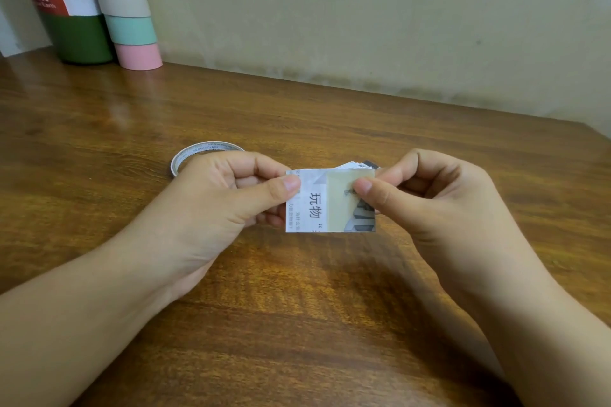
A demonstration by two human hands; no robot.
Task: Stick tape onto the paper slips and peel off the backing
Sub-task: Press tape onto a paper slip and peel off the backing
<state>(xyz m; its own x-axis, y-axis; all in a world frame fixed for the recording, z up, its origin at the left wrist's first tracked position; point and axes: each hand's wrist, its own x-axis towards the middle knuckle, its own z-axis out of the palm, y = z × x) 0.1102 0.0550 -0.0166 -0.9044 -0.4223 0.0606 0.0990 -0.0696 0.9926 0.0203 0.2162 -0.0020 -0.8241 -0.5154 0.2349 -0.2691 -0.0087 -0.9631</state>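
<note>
- I see the printed paper slip (317, 205) held above the worktop (297, 324), between both hands.
- My left hand (228, 195) pinches its left edge, thumb on top; the right hand (429, 195) pinches the right side, where a yellowish tape strip (340, 205) lies.
- The slip looks light, thin and floppy, easily creased or torn; I'd grip near the edges.
- The backing should lift best from a corner.
- A tape roll (188, 157) lies behind the left hand.
</note>
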